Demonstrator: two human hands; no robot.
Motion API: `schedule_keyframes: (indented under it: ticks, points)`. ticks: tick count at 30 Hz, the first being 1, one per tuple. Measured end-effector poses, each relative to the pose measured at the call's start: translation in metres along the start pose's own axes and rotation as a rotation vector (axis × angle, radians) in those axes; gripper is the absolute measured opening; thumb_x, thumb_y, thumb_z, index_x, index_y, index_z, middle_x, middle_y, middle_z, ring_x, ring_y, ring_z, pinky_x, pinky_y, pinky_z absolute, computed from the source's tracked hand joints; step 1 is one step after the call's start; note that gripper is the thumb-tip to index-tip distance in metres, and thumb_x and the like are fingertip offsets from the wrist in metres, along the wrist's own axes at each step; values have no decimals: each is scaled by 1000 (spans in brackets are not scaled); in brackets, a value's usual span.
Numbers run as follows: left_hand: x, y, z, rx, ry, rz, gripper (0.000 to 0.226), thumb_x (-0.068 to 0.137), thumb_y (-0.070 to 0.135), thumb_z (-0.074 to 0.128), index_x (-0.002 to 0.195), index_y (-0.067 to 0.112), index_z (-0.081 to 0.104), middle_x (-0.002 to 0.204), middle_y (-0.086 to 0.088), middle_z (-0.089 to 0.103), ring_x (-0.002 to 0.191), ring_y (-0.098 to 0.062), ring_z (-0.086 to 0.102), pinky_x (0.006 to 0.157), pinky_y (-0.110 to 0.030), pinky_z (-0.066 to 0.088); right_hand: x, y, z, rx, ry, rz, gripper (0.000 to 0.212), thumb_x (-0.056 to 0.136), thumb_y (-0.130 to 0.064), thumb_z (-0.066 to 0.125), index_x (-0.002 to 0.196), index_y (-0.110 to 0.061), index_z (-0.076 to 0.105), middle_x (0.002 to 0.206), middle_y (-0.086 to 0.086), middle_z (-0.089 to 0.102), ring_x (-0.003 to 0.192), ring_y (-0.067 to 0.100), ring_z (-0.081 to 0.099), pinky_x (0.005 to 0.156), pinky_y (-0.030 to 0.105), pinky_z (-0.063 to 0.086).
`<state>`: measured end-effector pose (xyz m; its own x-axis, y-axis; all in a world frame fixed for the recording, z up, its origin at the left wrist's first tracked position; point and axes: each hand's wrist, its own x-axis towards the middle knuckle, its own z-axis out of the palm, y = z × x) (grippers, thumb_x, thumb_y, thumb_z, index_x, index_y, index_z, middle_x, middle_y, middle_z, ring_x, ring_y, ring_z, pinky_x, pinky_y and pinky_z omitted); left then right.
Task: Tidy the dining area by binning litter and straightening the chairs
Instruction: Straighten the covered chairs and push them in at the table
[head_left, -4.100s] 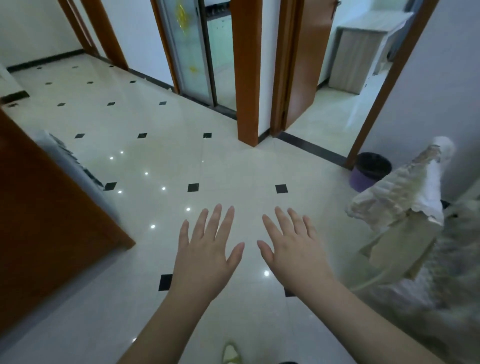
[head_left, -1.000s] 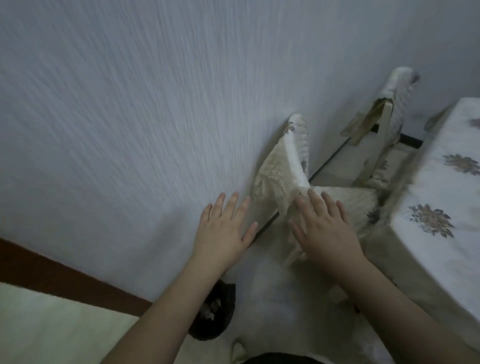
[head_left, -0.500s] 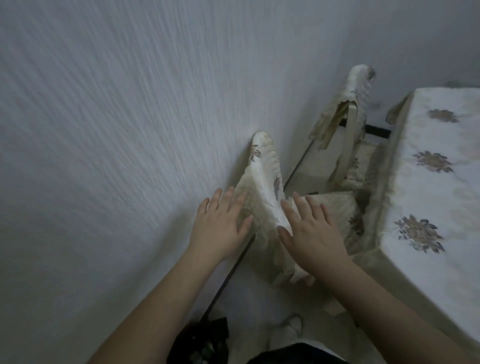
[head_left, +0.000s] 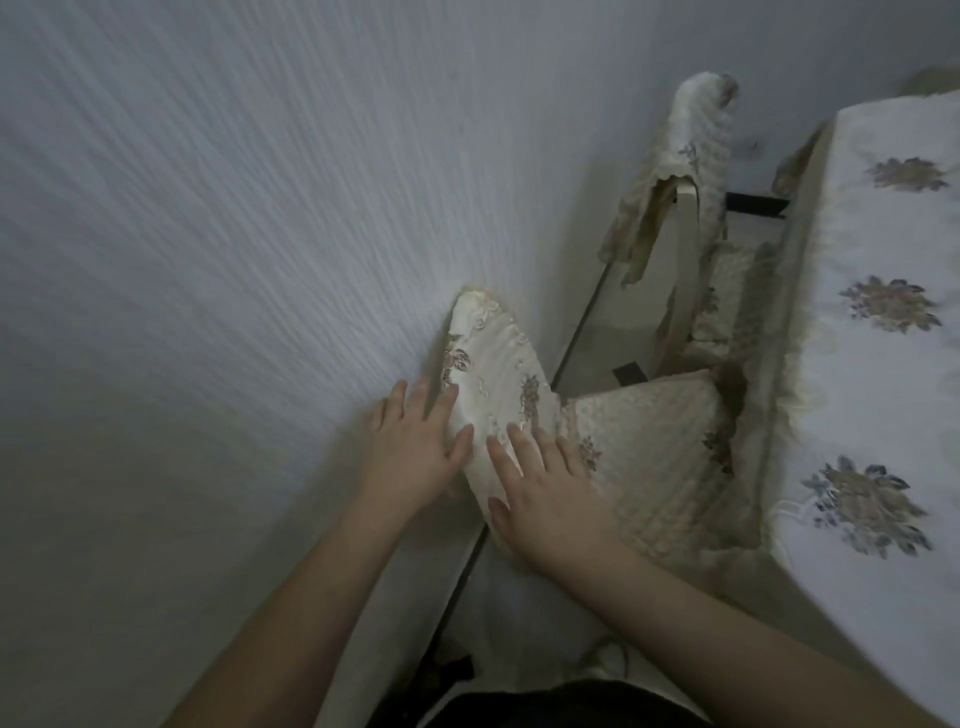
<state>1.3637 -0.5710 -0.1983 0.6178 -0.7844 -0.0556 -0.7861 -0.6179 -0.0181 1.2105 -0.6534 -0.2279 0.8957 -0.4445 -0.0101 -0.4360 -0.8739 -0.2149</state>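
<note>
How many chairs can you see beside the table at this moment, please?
2: the near chair, its backrest under both hands by the wall, and the far chair beyond it. Others may be hidden behind the table.

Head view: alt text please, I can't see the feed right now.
Both hands, left hand and right hand, lie flat with straight fingers on the fabric-covered back of the near chair beside the wall. A second covered chair stands beyond, by the floral-clothed table.

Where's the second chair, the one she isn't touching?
In the head view it stands upper right, the far chair, just beyond the near chair under both hands, between the wall and the table.
</note>
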Motion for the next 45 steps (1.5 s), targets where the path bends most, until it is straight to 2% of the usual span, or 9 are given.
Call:
schedule_keyframes:
  ticks: [4,10,16,20,23,26,36,40,45]
  points:
    - [37,-5,7,49,5,35,80,81,62,8,150,23,26,153,-10,33,141,-33,26,114,-44,21,19,3,17,-11,-4,22,60,82,-46,54,131,-11,54,133,14,56,120,33,54,100,47,41]
    - [91,-14,32,-17,-4,79,67,94,53,38,150,19,23,153,-8,31,138,-29,30,112,-42,23,44,5,39,41,-92,128,72,86,-56,33,140,-10,42,138,16,51,125,34,49,105,49,36]
    - [141,-19,50,-782,-196,-112,77,91,36,57,153,16,15,153,-11,31,136,-26,36,109,-32,28,51,0,54,180,-99,203,77,89,-66,19,150,-20,19,148,12,38,134,29,37,110,42,26]
    - [166,-14,59,-940,-215,-206,82,85,28,64,152,21,17,147,-9,41,132,-28,42,106,-33,34,51,-13,62,392,-128,232,84,85,-58,43,152,-19,11,154,7,27,138,23,29,113,34,22]
    - [172,-10,61,-973,-181,-185,81,80,15,64,150,19,25,142,-5,46,129,-24,44,98,-25,34,54,-19,63,610,-143,281,94,78,-35,63,152,-18,6,156,1,20,141,17,23,112,19,16]
    - [173,-11,65,-984,-171,-157,83,78,15,64,150,23,24,144,-4,45,130,-23,44,100,-27,35,57,-19,59,657,-149,311,95,78,-22,64,152,-17,5,157,-2,16,142,12,19,105,7,7]
    - [185,-17,64,-881,-173,-50,85,79,15,64,152,24,21,152,-5,34,133,-22,41,106,-29,35,64,-24,55,676,-151,341,92,82,-16,61,152,-16,1,159,0,11,143,12,16,104,7,7]
    - [178,-17,63,-884,-188,-20,87,74,23,61,151,27,21,142,-8,46,107,-25,59,99,-40,46,57,-26,58,674,-157,332,91,84,-16,59,151,-17,-2,159,0,9,144,13,13,107,9,5]
    - [172,-17,65,-882,-186,-21,85,75,20,61,150,31,22,130,-9,56,82,-16,61,92,-38,49,51,-28,58,695,-165,313,89,85,-13,55,151,-16,-5,160,2,4,145,13,8,109,11,2]
